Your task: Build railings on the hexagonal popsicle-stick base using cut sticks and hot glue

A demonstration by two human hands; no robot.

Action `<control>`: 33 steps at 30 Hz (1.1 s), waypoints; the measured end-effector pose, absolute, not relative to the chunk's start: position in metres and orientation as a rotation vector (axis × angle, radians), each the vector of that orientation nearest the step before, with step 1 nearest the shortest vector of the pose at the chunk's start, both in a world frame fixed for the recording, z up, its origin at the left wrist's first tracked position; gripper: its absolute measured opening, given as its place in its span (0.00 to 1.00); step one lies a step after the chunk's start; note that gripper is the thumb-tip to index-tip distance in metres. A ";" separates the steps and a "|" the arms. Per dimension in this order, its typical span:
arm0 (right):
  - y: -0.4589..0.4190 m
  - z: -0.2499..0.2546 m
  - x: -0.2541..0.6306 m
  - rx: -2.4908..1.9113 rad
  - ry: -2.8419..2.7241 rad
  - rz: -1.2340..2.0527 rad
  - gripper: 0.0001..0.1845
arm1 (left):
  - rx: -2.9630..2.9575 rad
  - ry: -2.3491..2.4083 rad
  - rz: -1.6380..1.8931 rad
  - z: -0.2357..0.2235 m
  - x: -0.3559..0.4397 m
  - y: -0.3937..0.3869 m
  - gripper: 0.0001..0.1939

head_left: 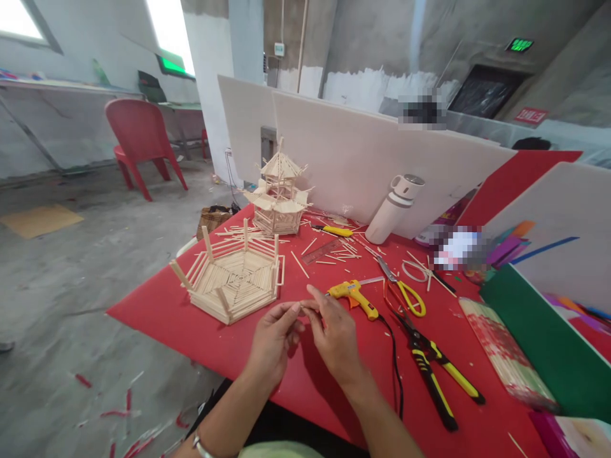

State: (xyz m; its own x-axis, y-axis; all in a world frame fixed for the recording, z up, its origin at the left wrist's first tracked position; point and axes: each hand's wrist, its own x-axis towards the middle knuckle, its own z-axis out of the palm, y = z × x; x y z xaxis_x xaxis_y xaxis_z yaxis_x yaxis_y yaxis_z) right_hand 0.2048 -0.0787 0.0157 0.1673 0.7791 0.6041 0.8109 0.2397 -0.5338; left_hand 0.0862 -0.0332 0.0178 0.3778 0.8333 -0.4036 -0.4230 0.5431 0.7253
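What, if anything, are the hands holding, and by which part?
It cannot be told: the fingers of the left hand and right hand meet, and whatever may be pinched between them is too small to make out.

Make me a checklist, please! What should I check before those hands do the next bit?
1. Something pinched between the left hand and right hand: cannot tell; fingertips meet, but anything there is too small to make out.
2. Glue gun nearby: ok, lying just beyond the right hand.
3. Glue gun cool: cannot tell; heat doesn't show.
4. Black-and-yellow cutters closed: not ok, their handles are spread apart.
5. Six-sided stick base on the table: ok, left of the hands.
6. Bottle lid on: ok.
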 end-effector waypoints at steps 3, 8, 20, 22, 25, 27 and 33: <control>-0.082 0.018 0.209 -1.530 -1.551 -0.007 0.23 | 0.572 0.818 0.867 0.019 0.090 -0.033 0.16; -0.091 0.024 0.218 -1.510 -1.495 -0.020 0.25 | 0.612 0.794 0.824 0.024 0.099 -0.033 0.15; -0.118 0.032 0.247 -1.622 -1.255 0.152 0.18 | 0.759 0.770 0.610 0.030 0.126 -0.039 0.11; -0.122 0.033 0.252 -1.608 -1.213 0.196 0.17 | 0.764 0.760 0.588 0.032 0.131 -0.039 0.11; -0.126 0.033 0.258 -1.567 -1.106 0.308 0.18 | 0.738 0.750 0.572 0.035 0.139 -0.041 0.11; -0.128 0.034 0.260 -1.546 -1.036 0.365 0.18 | 0.708 0.757 0.560 0.037 0.142 -0.042 0.11; -0.128 0.031 0.261 -1.523 -0.985 0.408 0.18 | 0.707 0.759 0.560 0.040 0.143 -0.045 0.12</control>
